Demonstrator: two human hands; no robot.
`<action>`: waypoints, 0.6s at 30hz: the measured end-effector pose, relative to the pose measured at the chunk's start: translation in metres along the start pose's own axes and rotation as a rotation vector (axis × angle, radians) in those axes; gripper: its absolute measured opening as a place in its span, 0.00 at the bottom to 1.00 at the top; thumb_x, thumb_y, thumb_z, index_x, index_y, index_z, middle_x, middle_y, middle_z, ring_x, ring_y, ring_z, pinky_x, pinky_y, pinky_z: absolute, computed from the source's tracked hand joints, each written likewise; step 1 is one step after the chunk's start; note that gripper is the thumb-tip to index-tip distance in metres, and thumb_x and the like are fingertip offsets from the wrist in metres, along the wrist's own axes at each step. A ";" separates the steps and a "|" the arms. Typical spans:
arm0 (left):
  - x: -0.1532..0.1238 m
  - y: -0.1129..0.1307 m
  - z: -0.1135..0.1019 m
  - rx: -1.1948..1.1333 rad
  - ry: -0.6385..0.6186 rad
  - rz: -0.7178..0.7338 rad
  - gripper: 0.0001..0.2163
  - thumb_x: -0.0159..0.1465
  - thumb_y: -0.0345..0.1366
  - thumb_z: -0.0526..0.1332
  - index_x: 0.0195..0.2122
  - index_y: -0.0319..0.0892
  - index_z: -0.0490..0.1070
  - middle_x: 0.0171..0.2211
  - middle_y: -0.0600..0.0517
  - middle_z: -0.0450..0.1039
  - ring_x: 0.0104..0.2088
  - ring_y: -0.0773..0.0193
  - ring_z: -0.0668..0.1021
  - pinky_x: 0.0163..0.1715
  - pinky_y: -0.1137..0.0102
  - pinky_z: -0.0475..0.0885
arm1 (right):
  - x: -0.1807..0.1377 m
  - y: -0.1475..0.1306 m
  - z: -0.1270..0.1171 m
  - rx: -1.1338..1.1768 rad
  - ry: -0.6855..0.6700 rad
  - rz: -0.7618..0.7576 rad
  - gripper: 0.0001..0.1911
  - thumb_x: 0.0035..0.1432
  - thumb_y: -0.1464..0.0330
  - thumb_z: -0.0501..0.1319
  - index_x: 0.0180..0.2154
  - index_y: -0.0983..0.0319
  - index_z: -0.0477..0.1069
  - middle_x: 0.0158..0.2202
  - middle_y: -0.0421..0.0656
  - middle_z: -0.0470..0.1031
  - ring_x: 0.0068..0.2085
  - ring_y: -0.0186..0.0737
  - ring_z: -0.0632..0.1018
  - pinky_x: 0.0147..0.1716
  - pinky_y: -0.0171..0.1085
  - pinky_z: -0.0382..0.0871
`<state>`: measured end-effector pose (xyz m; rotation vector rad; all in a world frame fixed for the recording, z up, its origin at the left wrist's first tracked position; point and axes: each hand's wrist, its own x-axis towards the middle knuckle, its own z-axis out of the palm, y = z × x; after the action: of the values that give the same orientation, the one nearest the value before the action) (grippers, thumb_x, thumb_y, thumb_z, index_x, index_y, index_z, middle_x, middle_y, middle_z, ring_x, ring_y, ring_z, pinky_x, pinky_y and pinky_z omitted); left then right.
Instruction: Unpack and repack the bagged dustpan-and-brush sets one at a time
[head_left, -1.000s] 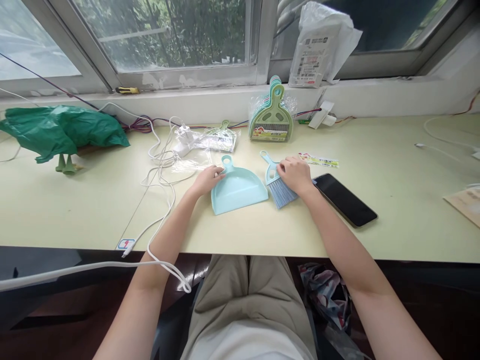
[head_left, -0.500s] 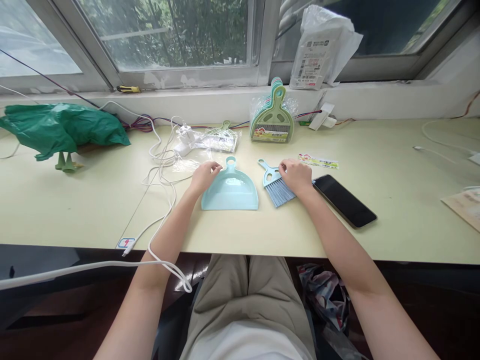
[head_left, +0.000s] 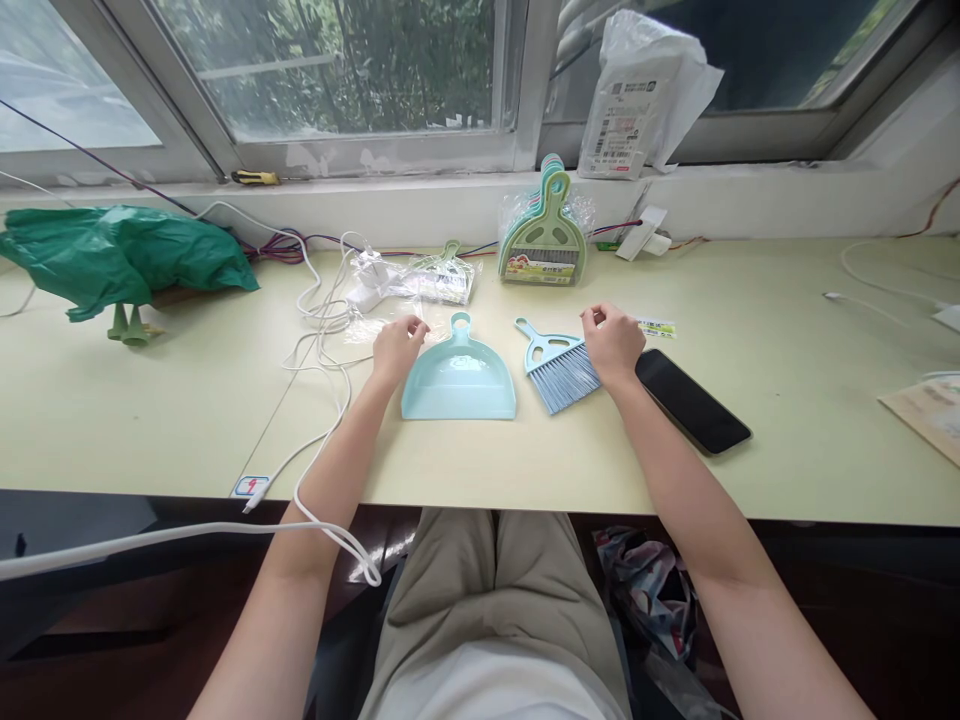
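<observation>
Moved outward: left grip (head_left: 400, 346), empty, loosely open; right grip (head_left: 613, 342), curled, hold unclear
Laid out, seemingly: pale-blue plastic dustpan (head_left: 459, 388), blue-bristled plastic brush (head_left: 564, 380), between grips
Still bagged: green plastic dustpan stack (head_left: 555, 222), beyond

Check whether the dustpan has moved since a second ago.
Yes. Against the sticker on the desk, the dustpan has swung its wide edge leftward; that edge now runs roughly parallel to the desk's near edge.
</observation>
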<state>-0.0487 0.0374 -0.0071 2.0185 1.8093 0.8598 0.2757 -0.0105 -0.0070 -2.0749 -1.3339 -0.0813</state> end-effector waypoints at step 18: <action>-0.005 0.008 -0.002 0.104 -0.052 0.029 0.15 0.62 0.50 0.57 0.34 0.46 0.75 0.34 0.52 0.79 0.36 0.60 0.77 0.34 0.69 0.65 | -0.013 -0.004 0.021 -0.106 -0.219 -0.254 0.14 0.56 0.56 0.59 0.32 0.58 0.77 0.39 0.47 0.77 0.43 0.49 0.73 0.37 0.41 0.60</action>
<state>-0.0438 0.0314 -0.0024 2.1143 1.8361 0.7289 0.2598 -0.0082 -0.0264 -2.0359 -1.7574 -0.0346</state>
